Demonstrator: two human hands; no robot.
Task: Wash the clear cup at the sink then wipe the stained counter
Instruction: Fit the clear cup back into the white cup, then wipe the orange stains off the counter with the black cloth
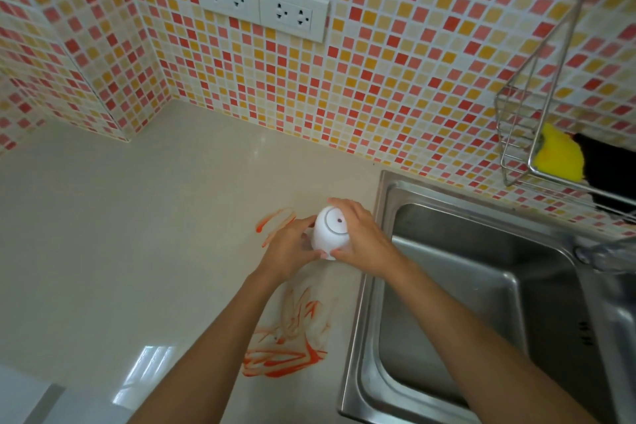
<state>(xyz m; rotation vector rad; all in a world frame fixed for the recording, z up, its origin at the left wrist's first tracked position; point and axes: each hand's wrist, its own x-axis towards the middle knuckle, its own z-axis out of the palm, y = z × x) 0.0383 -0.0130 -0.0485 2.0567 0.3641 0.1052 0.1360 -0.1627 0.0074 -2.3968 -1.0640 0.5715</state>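
Both of my hands hold a pale, frosted-looking cup [329, 229] upside down, its round base facing me, over the beige counter [137, 234] just left of the steel sink [447, 286]. My left hand [292, 248] grips its left side. On the cup's right side and top sits my right hand [361, 234]. Orange-red stains streak the counter: one smear [275, 220] lies left of the cup, and a larger scribbled patch [285, 351] spreads under my left forearm. The cup's mouth is hidden by my fingers.
A wire rack [523, 134] on the tiled wall at right holds a yellow sponge [559, 157] and something black [609, 169]. The tap [599, 251] sits at the sink's right edge. Two double sockets [258, 7] are on the wall above.
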